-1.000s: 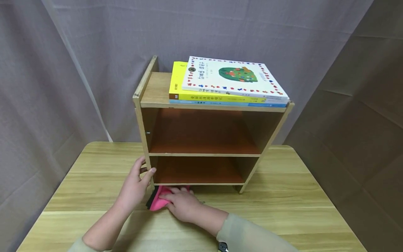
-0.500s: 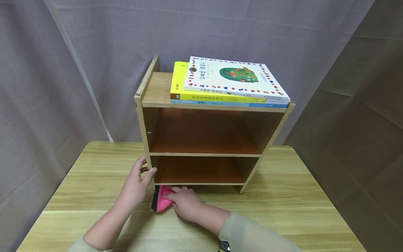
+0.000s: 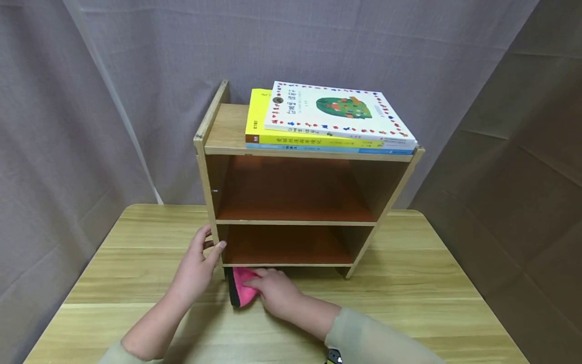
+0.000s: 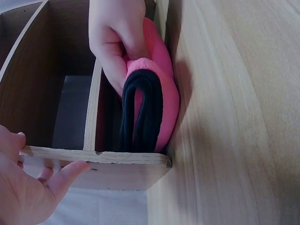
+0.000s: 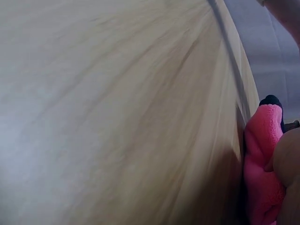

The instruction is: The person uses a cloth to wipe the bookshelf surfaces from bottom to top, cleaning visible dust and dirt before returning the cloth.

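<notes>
grey curtain (image 3: 136, 76) hangs behind a wooden table (image 3: 432, 283), which bears a small shelf unit (image 3: 295, 192) topped with stacked books (image 3: 336, 111). left hand (image 3: 196, 268) clasps it at the side, presumably for steadiness; right hand (image 3: 277, 293) grips a pink cloth (image 3: 244, 293) partly beneath the lowest shelf (image 3: 288, 251), folded perhaps to fit, its far end hidden.

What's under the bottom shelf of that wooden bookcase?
A pink cloth with a black edge, partly under the bottom shelf, with the right hand holding it. The shelf covers the space farther back, so anything else there can't be seen.
</notes>
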Demonstrator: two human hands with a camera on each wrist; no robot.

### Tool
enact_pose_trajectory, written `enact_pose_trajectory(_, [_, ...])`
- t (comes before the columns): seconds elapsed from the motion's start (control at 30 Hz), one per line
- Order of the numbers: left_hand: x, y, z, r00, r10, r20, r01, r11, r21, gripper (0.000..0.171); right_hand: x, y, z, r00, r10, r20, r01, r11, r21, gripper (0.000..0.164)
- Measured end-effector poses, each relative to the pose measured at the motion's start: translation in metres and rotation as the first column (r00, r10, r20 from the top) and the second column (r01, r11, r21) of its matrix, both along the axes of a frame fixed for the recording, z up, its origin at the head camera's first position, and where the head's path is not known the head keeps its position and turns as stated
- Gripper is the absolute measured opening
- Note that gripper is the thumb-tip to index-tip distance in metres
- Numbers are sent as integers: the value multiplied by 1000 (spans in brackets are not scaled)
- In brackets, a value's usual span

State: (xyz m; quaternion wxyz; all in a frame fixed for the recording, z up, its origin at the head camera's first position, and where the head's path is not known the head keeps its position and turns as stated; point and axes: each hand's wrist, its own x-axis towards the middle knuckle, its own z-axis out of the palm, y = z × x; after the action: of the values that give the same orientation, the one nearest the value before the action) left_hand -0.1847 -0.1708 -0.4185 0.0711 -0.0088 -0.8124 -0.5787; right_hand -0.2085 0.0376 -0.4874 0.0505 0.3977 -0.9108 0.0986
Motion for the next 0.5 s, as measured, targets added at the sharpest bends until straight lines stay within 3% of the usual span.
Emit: enact_pose_trajectory(0.5, [0,-1,1,1000,-4,22,4,1000,4,48,8,43,-2,995,67,-75,-69,997,-23,35])
